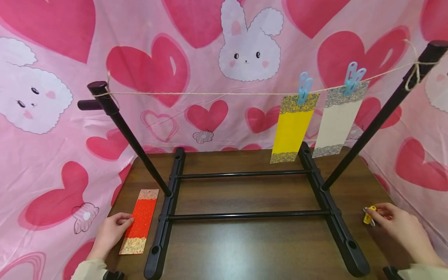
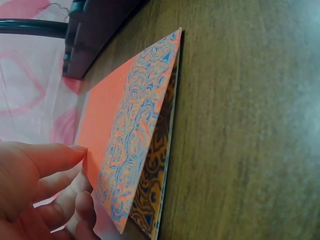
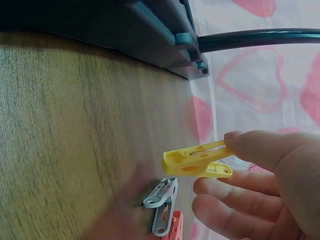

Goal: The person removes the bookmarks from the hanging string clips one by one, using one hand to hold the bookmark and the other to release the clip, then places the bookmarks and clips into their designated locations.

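L hand (image 1: pixel 110 232), thumb + fingers nearly together, pinches red card (image 1: pixel 141 218) by its edge, lower L of head view, best done lightly to avoid creases, & R hand (image 1: pixel 402 227), part-closed, pinches yellow clip (image 3: pixel 187 162) by its handles, lower R, best squeezed evenly.

Folded red card (image 1: pixel 141 219), patterned bands both ends, pinched at its left edge by the left hand (image 1: pixel 111 231); layers gape just beside the grip. Yellow clothespin (image 3: pixel 192 161), handles between right hand's (image 3: pixel 265 182) thumb and fingers, nose pointing away from palm.
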The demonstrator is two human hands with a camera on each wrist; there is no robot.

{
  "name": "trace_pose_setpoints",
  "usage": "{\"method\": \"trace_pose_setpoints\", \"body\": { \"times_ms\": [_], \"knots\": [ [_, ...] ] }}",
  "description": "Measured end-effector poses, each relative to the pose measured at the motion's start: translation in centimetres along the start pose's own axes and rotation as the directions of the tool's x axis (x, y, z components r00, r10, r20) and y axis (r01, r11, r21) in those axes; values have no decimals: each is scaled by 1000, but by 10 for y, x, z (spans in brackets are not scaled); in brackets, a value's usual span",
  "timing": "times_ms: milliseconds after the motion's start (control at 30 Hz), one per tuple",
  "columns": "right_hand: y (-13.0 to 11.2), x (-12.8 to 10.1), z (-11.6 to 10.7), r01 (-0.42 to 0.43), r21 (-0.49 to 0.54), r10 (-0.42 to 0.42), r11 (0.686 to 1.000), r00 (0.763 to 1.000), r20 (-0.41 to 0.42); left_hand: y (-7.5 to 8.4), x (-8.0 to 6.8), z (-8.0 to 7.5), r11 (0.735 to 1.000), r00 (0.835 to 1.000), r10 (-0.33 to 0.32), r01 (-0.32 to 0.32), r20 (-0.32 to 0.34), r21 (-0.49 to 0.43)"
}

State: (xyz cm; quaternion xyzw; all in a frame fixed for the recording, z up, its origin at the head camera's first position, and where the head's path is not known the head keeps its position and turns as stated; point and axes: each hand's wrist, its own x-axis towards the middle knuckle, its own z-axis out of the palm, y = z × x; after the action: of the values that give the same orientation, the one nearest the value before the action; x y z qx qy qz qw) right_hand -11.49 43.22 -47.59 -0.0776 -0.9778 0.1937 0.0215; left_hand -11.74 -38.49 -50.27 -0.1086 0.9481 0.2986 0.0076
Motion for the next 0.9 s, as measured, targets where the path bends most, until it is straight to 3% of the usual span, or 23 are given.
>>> {"method": "trace_pose_setpoints", "body": {
  "times_ms": [400,667,900],
  "knots": [
    [0,4,6,62,38,-59,997,995,-78,0,-1,-2,1000,1000,7,-6,-5,8],
    [-1,5,13,53,93,-51,994,998,-29,-2,0,-3,1000,1000,-6,6,7,27],
    [-2,4,18,57,111,-54,992,998,-33,0,1,-4,999,1000,-9,9,-2,30]
  ]
}}
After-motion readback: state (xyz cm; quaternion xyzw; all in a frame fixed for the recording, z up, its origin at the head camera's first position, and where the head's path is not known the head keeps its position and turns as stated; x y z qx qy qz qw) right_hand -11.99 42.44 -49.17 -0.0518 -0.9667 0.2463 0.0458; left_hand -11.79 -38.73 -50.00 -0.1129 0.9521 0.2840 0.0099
